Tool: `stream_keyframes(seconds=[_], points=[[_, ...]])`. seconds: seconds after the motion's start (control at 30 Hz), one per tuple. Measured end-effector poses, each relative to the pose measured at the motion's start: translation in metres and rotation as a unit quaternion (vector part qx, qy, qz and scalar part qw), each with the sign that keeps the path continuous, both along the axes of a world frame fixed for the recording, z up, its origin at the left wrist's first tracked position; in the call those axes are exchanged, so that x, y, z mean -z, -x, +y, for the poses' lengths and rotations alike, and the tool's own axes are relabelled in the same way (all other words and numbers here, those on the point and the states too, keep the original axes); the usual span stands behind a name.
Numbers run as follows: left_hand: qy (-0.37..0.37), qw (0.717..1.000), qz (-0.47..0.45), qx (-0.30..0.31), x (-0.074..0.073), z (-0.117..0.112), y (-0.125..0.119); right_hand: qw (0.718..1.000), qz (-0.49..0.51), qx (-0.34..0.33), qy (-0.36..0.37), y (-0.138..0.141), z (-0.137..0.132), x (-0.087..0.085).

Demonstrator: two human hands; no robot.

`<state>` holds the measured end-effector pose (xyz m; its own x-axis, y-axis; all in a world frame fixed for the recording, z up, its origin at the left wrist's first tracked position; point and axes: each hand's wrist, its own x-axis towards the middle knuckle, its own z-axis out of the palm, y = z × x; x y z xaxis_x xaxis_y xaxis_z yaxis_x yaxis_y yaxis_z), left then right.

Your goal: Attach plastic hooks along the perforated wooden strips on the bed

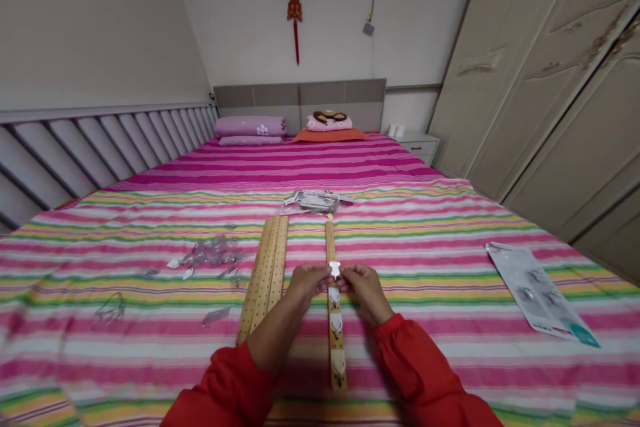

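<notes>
Both my hands meet over a narrow wooden strip [330, 240] lying lengthwise on the striped bedspread [450, 267]. My left hand [307, 280] and my right hand [363, 283] pinch a small white hook [335, 270] between their fingertips, just above the strip. Three white hooks [336, 327] sit stuck in a row along the near part of that strip. Both sleeves are red.
Two more perforated wooden strips [267, 267] lie side by side left of my hands. Clear plastic scraps [213, 253] are scattered further left. A torn packet pile [315, 200] lies beyond the strips, and a printed package [540, 297] on the right. Wardrobe doors [550, 80] stand at right.
</notes>
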<state>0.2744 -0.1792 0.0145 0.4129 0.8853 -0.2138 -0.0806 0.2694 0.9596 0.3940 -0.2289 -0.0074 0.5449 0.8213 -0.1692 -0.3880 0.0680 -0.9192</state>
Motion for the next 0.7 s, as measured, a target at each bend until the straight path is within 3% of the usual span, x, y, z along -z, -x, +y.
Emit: stream_keyframes(seconds=[0.5,0.7], points=[[0.040,0.990,0.123,0.058,0.017,0.033,-0.026,0.998,-0.021,0.001,0.052,-0.010,0.021,0.026],[0.049,0.988,0.142,0.039,0.022,0.039,-0.027,0.998,-0.027,0.008,0.057,-0.009,0.023,0.031]])
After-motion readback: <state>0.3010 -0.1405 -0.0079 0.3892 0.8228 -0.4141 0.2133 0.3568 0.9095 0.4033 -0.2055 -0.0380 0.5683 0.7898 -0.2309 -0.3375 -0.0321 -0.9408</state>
